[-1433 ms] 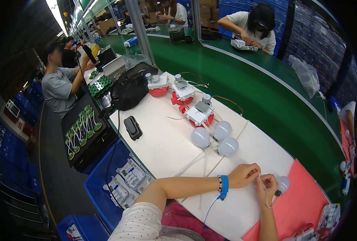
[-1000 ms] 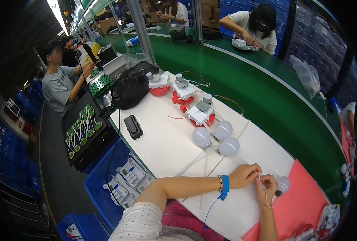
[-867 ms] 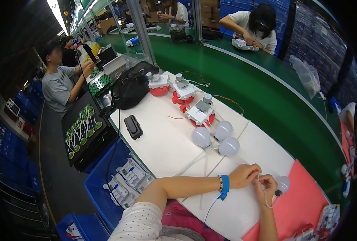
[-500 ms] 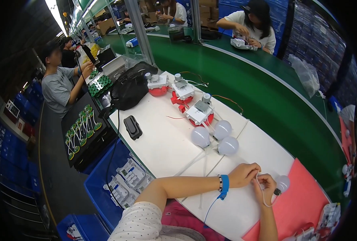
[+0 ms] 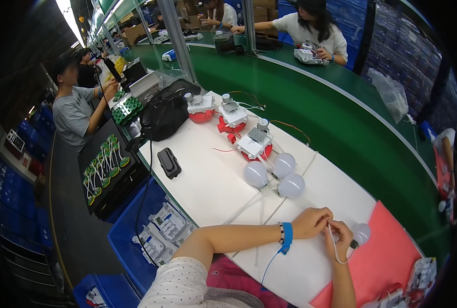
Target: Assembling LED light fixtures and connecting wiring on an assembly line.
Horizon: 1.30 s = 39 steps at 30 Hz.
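My left hand (image 5: 312,224), with a blue strap on its wrist, is closed in a pinch at the end of a thin white cable (image 5: 335,250). Right beside it, my right hand (image 5: 340,236) is closed on the same cable, which loops down over the palm. The cable seems to run to a round white bulb (image 5: 361,233) with a dark base, just right of that hand. The fingertips hide the cable's very end. Farther up the white table, three similar bulbs (image 5: 284,165) lie clustered, with white cables trailing from them.
White-and-red device assemblies (image 5: 254,143) stand beyond the bulbs, near a black bag (image 5: 168,110) and a black case (image 5: 169,162). A pink sheet (image 5: 387,236) covers the table's right end. Blue bins (image 5: 123,226) sit at left. A green conveyor (image 5: 336,131) curves behind; co-workers sit around.
My hands stay almost in place, still pinching the cable. Across the conveyor, a co-worker has stretched one arm out to the left.
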Tool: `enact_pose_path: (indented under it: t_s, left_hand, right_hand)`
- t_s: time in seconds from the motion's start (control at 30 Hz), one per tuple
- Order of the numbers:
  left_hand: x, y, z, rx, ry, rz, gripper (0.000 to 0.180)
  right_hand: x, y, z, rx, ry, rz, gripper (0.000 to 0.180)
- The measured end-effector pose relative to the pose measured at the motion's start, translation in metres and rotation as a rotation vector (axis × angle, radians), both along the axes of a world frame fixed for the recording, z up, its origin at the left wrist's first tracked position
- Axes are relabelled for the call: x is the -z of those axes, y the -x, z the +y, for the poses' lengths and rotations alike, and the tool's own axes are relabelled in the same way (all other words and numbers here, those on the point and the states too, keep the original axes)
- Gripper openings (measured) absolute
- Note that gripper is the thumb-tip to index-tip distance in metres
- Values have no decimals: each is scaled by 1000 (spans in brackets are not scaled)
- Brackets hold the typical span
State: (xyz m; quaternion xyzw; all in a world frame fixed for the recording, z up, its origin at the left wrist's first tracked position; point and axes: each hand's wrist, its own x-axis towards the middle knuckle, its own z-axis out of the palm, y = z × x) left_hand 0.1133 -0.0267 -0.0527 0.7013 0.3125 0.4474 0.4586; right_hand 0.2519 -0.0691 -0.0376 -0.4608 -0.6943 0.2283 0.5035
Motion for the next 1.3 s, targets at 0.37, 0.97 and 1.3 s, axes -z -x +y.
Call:
enact_pose_path:
  t_s: [0.37, 0.97, 1.3]
  left_hand:
    - [-1, 0, -2, 26, 47, -6, 14]
    - [-2, 2, -1, 79, 49, 67, 11]
    - [-3, 2, -2, 73, 73, -11, 9]
  right_hand:
    - [-1, -1, -2, -13, -10, -9, 18]
    - [-5, -1, -2, 4, -7, -25, 12]
    - [2, -4, 0, 175, 208, 153, 4]
